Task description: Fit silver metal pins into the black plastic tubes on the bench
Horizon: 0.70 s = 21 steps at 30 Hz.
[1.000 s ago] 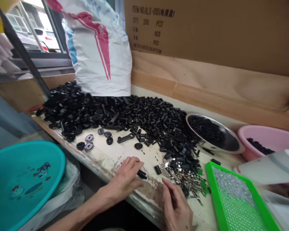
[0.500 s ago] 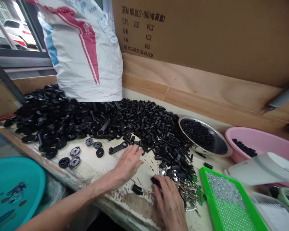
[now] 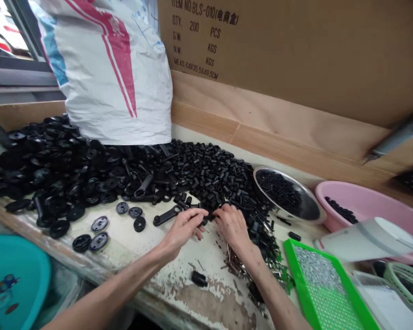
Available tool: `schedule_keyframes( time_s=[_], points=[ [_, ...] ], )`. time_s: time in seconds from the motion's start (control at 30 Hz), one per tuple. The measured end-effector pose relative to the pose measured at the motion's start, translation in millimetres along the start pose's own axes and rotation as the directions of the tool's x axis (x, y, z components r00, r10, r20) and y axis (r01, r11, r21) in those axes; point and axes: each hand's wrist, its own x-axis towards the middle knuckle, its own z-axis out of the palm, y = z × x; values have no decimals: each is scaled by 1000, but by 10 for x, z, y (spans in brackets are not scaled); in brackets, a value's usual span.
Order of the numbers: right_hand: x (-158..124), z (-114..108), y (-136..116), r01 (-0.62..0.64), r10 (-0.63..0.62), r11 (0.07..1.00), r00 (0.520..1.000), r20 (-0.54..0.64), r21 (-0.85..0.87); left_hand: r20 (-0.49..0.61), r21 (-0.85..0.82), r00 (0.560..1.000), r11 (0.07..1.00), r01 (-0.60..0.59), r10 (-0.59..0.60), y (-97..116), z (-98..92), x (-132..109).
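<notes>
Left hand and right hand close together, not clamped on each other, fingertips almost meeting at the front edge of a heap of black plastic sleeves. Fingers of the right hand curled down among the loose pieces, those of the left hand just short of them; whether either hand pinches a piece, impossible to tell from this view. Just left of the left hand, flat on a worn, paint-peeled workbench, a black plastic crank lever, its long axis slanting from a round boss at the lower left up toward the left fingertips. Further left of that hand, a few black ribbed discs. Nearer the body than both hands, a lone black sleeve. Right of the right hand, a steel bowl of small black parts and, beyond it, a pink basin; lower right of that hand, a green tray of silver pieces.
</notes>
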Motion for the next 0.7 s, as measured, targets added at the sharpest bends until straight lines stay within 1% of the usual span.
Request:
schedule_keyframes(
  time_s=[0.1,0.17,0.2,0.23,0.3,0.37,0.4,0.43,0.53,0.63,0.7],
  points=[
    [115,10,111,109,-109,994,992,58,6,19,0,999,999,-42,42,11,-22,-17],
    [144,-68,143,163,-165,986,983,76,25,47,-40,998,998,-39,41,9,-38,-18],
    [137,-125,147,169,-171,985,983,71,30,61,-69,998,997,-29,33,3,-46,-15],
    [113,-187,142,148,-151,987,987,52,56,77,-102,997,995,-15,23,-5,-54,-11],
    [8,-310,97,39,-38,978,999,-8,203,122,-163,992,987,10,10,-24,-63,-5],
    [-155,-407,9,-53,70,915,997,-28,401,169,-184,986,982,36,-5,-43,-64,-6],
    [-245,-441,-45,-69,93,876,995,-26,478,183,-173,983,984,43,-11,-50,-62,-11],
    [-332,-464,-102,-68,95,849,995,-26,524,190,-149,982,988,48,-19,-55,-57,-18],
    [-518,-478,-240,-55,87,835,996,-33,548,188,-43,980,997,69,-60,-56,-36,-42],
    [-570,-445,-304,-58,81,820,997,-17,570,220,34,973,997,64,-70,-47,-13,-54],
    [-566,-407,-321,-51,66,791,998,-3,610,244,55,968,997,46,-58,-38,-2,-53]
  ],
)
